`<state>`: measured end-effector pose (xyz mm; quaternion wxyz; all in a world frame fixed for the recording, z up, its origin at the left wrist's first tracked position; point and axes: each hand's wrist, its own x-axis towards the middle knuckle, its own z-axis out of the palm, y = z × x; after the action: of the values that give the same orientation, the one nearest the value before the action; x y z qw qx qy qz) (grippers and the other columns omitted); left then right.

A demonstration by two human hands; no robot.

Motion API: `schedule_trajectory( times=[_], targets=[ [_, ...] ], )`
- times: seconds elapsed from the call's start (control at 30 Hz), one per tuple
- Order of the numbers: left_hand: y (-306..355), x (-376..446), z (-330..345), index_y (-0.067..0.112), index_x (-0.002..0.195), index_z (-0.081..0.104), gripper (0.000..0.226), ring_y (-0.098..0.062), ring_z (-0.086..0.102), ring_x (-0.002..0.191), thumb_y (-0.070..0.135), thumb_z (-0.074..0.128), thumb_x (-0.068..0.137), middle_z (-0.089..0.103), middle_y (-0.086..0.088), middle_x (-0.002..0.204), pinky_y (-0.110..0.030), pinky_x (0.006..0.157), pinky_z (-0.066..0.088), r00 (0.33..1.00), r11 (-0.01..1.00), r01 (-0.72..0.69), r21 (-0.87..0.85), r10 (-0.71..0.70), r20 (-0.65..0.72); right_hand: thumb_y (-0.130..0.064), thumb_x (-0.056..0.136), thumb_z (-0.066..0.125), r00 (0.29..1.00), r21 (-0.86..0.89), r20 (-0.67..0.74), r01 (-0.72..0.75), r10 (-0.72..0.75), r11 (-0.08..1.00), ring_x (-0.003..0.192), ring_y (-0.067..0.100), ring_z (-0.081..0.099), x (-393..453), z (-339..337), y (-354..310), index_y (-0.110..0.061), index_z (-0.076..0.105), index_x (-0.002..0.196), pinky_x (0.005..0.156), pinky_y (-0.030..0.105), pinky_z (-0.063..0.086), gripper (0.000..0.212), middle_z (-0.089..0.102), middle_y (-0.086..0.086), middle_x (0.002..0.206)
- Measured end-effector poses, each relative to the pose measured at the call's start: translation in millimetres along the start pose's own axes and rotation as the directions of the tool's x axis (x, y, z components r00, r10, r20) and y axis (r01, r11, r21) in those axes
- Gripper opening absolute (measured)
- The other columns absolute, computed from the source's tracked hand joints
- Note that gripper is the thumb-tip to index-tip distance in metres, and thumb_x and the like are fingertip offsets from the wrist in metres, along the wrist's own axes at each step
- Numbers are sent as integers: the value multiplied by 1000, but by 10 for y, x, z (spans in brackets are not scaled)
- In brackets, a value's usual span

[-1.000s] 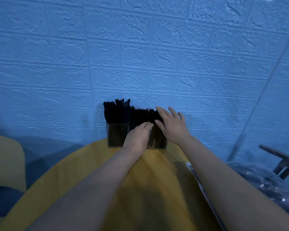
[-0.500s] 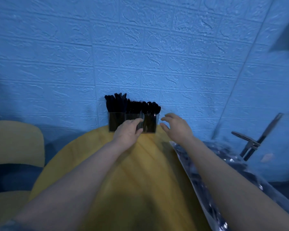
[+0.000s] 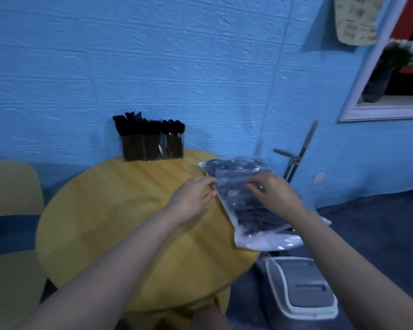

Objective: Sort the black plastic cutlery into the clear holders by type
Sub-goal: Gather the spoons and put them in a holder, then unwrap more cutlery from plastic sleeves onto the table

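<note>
Change since earlier frames: both hands have left the clear holders at the table's 12 o'clock edge and now sit on the bag at the 3 o'clock side; the camera view has swung right and down.
Bag: clear, crinkly plastic bag of loose black plastic cutlery point(image 3: 246, 198), lying flat on the round yellow wooden table point(image 3: 129, 210), its near end hanging past the rim.
Left hand: left hand point(image 3: 192, 200) at the bag's 9 o'clock edge, thumb and fingertips curled onto the film; appears to pinch it, blur leaves some doubt.
Right hand: right hand point(image 3: 273, 194) on top of the bag, fingers bent, tips pressing the film; a closed grip cannot be confirmed.
Holders: row of clear rectangular plastic holders point(image 3: 153, 148) against the blue textured wall point(image 3: 200, 67), already packed with upright black cutlery point(image 3: 148, 126); well apart from the bag.
Handling (judgement): bag light, limp, slippery; contents stiff, thin, likely to shift and spill. Best held at a film edge or the open mouth, the other hand steadying the bulk.
Risk (judgement): overhanging end could slide off the table.
Writing: none legible on bag or holders; cream paper sheet point(image 3: 355, 22) on the wall at 1 o'clock carries dark marks, too blurred to read.
Floor: grey-and-white lidded bin point(image 3: 301, 289) below the table's 4 o'clock rim.
</note>
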<state>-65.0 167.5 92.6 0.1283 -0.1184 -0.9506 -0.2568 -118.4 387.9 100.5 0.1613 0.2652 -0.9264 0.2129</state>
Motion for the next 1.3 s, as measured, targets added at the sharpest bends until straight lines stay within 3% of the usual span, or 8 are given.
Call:
schedule_trajectory(
  times=[0.2, 0.33, 0.53, 0.63, 0.83, 0.97, 1.17, 1.3],
  targets=[
    [666, -329, 393, 18, 112, 67, 23, -18, 46, 122, 26, 60, 92, 51, -2, 131, -26, 103, 33, 960, 964, -255, -69, 261, 101, -19, 91, 62, 993, 36, -111, -32, 36, 999, 96, 23, 59, -582, -202, 277, -10, 70, 100, 84, 35, 46, 15, 66, 4, 100],
    [828, -351, 553, 28, 132, 53, 35, -18, 28, 137, 31, 47, 98, 25, 3, 152, -26, 106, 25, 947, 941, -253, 225, 194, 255, -14, 87, 67, 974, 4, -224, 28, -26, 1000, 82, 22, 58, -853, -281, 349, -6, 68, 87, 73, 30, 44, 8, 64, 4, 86],
    [945, -366, 495, 33, 142, 31, 51, -27, 44, 125, 16, 43, 96, 20, 3, 151, -41, 91, 46, 936, 872, -288, 396, 169, 309, -44, 89, 47, 993, -66, -80, 77, -82, 995, 65, 18, 58, -1092, -153, 379, -15, 64, 73, 54, 28, 41, 37, 60, -7, 69],
    [980, -377, 460, 31, 141, 29, 55, -30, 44, 121, 6, 43, 94, 11, 0, 154, -39, 80, 48, 920, 810, -338, 479, 178, 350, -39, 90, 41, 987, -92, -85, 131, -139, 987, 66, 18, 64, -1149, -63, 364, -15, 69, 78, 52, 25, 46, 39, 68, -6, 80],
    [940, -304, 417, 13, 142, 34, 58, -22, 29, 136, -5, 47, 89, 14, -1, 154, -34, 91, 48, 972, 845, -202, 496, 113, 203, -18, 81, 65, 962, -200, -173, 173, -209, 964, 97, 24, 68, -1131, 109, 367, -8, 73, 98, 81, 35, 55, 21, 70, 6, 109],
    [856, -241, 437, 11, 150, 17, 66, -20, 28, 135, -2, 46, 92, 12, 1, 155, -31, 97, 44, 983, 859, -170, 482, 110, 150, -27, 59, 89, 980, -332, -20, 181, -198, 926, 109, 30, 63, -979, 182, 341, -10, 69, 111, 90, 42, 51, 58, 64, 11, 120],
    [724, -177, 395, 18, 152, 9, 63, -19, 25, 138, 16, 42, 99, 6, 7, 158, -34, 98, 45, 986, 872, -140, 470, 82, 142, -39, 48, 90, 985, -434, 88, 170, -146, 884, 113, 34, 60, -678, 262, 258, -12, 61, 123, 90, 48, 50, 85, 63, 11, 121],
    [686, -146, 375, 20, 152, 8, 67, -18, 25, 138, 16, 46, 97, 4, 7, 158, -32, 97, 44, 985, 869, -150, 472, 89, 149, -34, 71, 77, 975, -485, 184, 199, -123, 852, 133, 39, 40, -541, 301, 215, -11, 39, 143, 110, 51, 31, 85, 45, 15, 142]
  ],
)
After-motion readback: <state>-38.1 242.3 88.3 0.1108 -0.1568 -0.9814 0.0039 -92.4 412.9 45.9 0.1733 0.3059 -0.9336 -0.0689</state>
